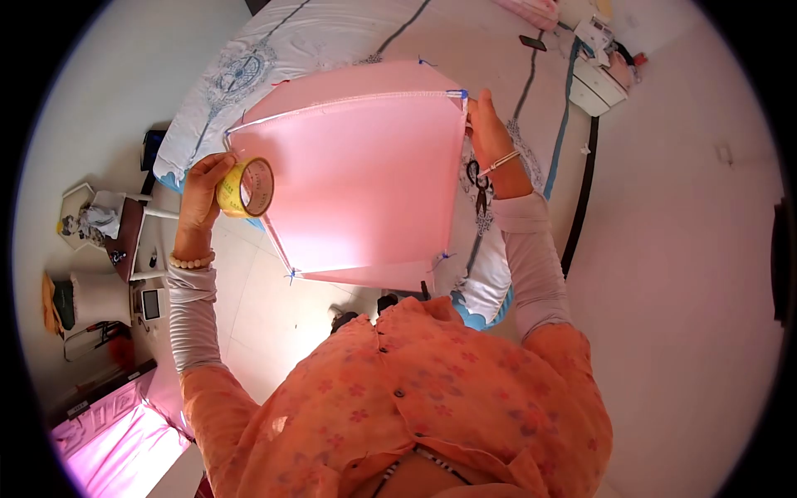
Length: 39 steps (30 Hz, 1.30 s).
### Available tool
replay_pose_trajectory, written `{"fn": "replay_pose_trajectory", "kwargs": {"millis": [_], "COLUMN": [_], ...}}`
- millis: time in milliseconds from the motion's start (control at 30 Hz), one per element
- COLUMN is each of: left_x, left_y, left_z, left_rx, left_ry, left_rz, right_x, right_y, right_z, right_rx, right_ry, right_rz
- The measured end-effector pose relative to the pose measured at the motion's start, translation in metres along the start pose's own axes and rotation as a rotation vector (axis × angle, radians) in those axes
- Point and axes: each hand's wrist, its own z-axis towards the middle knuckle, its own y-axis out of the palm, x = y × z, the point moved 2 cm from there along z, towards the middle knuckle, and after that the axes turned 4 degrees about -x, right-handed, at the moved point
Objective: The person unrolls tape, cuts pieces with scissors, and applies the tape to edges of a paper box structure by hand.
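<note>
A roll of yellow tape (230, 191) is in my left hand (201, 189), its fingers closed round the roll beside the left edge of a pink fabric-covered frame (365, 187). The frame is box-shaped and tilted up in front of me, with pale rods along its edges and blue ties at several corners. My right hand (493, 139) grips its upper right edge; the thumb points up and the other fingers are partly hidden behind the edge. Dark-handled scissors (479, 191) lie on the bed just right of the frame, below my right wrist.
The bed (332, 37) has a white patterned sheet and stands behind and right of the frame. A phone (532, 42) lies on its far side. A small white drawer unit (596, 87) stands at the upper right. Shelves with a figurine (95, 222) line the left wall.
</note>
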Motion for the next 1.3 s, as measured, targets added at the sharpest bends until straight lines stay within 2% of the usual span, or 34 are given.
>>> {"fn": "replay_pose_trajectory", "kwargs": {"millis": [67,167,200,233,300,367,433,533,600,633,700,833,900,1000,1033,1100,1133,1167,1200,1233,1300], "left_x": [0.011,0.028,0.025,0.015,-0.009,-0.035,-0.048,-0.062,-0.064,-0.064,-0.067,-0.078,-0.093,-0.097,-0.09,-0.08,-0.085,-0.087,-0.092,-0.099,-0.105], "left_y": [0.004,0.009,0.005,-0.001,-0.004,-0.009,-0.023,-0.042,-0.05,-0.054,-0.06,-0.067,-0.074,-0.079,-0.08,-0.083,-0.084,-0.085,-0.088,-0.093,-0.1], "left_z": [-0.003,-0.009,-0.011,-0.012,-0.012,-0.01,-0.007,0.0,0.012,0.016,0.02,0.035,0.053,0.083,0.094,0.113,0.123,0.13,0.139,0.149,0.154], "left_rx": [-0.02,-0.084,-0.109,-0.131,-0.162,-0.101,-0.086,-0.135,-0.209,-0.211,-0.231,-0.233,-0.333,-0.295,-0.313,-0.425,-0.391,-0.416,-0.351,-0.288,-0.262], "left_ry": [-0.035,-0.096,-0.101,-0.11,-0.133,-0.202,-0.183,-0.171,-0.164,-0.16,-0.157,-0.213,-0.245,-0.278,-0.276,-0.411,-0.43,-0.438,-0.456,-0.474,-0.488], "left_rz": [-0.04,0.016,0.011,0.004,-0.044,-0.1,-0.156,-0.179,-0.192,-0.203,-0.232,-0.358,-0.354,-0.426,-0.424,-0.53,-0.495,-0.491,-0.501,-0.509,-0.507], "right_x": [-0.013,-0.004,-0.005,-0.007,0.032,0.061,0.076,0.089,0.087,0.088,0.094,0.119,0.13,0.124,0.136,0.151,0.15,0.152,0.15,0.159,0.179], "right_y": [0.005,-0.005,0.004,0.012,-0.003,-0.001,0.001,0.012,0.023,0.027,0.031,0.022,0.017,0.038,0.023,0.014,0.009,0.003,0.002,-0.005,-0.013], "right_z": [-0.013,-0.012,-0.018,-0.02,-0.001,0.006,0.017,0.038,0.052,0.057,0.062,0.078,0.08,0.07,0.079,0.093,0.09,0.086,0.079,0.073,0.057], "right_rx": [0.006,-0.052,0.0,0.049,0.057,0.076,0.114,0.086,0.09,0.09,0.061,0.068,0.07,0.12,0.138,0.054,0.075,0.04,0.007,0.039,-0.036], "right_ry": [0.14,0.109,0.118,0.133,0.216,0.236,0.261,0.223,-0.013,-0.015,-0.018,0.002,-0.077,-0.049,-0.055,-0.079,-0.08,0.056,0.196,0.197,0.199], "right_rz": [-0.061,-0.004,0.04,0.081,0.036,-0.023,-0.087,-0.16,-0.47,-0.482,-0.222,-0.242,-0.59,-0.492,-0.495,-0.456,-0.456,-0.539,-0.618,-0.618,-0.612]}}
